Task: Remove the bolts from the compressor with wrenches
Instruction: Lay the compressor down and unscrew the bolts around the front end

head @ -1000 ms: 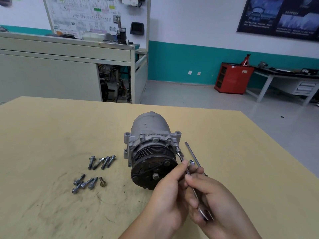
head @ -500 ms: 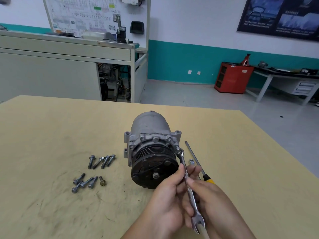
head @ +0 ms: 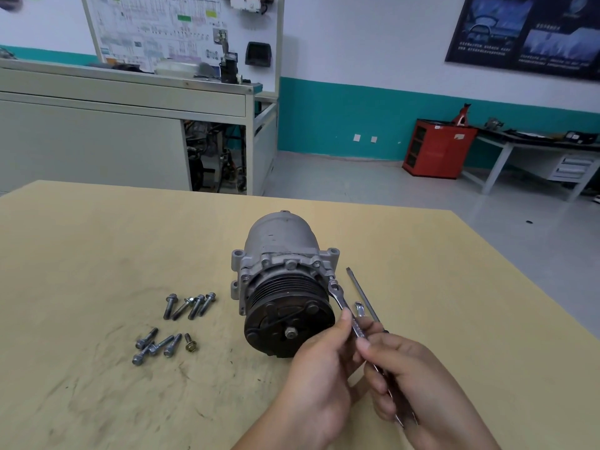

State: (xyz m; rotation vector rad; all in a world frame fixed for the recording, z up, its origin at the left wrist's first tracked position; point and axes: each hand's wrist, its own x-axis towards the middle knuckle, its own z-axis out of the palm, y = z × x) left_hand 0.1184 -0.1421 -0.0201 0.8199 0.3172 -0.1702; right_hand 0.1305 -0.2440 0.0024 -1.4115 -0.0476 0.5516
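The scuffed tan worktop (head: 97, 254) carries everything. The compressor (head: 282, 241) lies on its side near the middle of it, with the dark pulley face turned toward the person and the rounded grey body pointing away.

Both hands are in front of the compressor, toward its right side. The left hand (head: 318, 378) is just in front of the pulley, and its grip pinches the shank of a wrench (head: 342, 302) between thumb and fingers. The right hand (head: 418, 384) is further to the compressor's right, its grip curled round the lower end of the same wrench. The wrench slants up from the hands to the compressor's right-hand flange, where its head meets the casting beside the pulley grooves.

A screwdriver (head: 362, 293) lies just right of the compressor with its blade tip pointing away from the person and its handle end mostly hidden behind the hands. Between the screwdriver and the held wrench, the end of a second wrench (head: 358, 308) shows, lying flat.

Left of the compressor, loose bolts (head: 190, 305) lie in two clusters. Four are close to it. Four more lie further left and nearer the person, with a short brass-coloured bolt (head: 190, 344) beside them.
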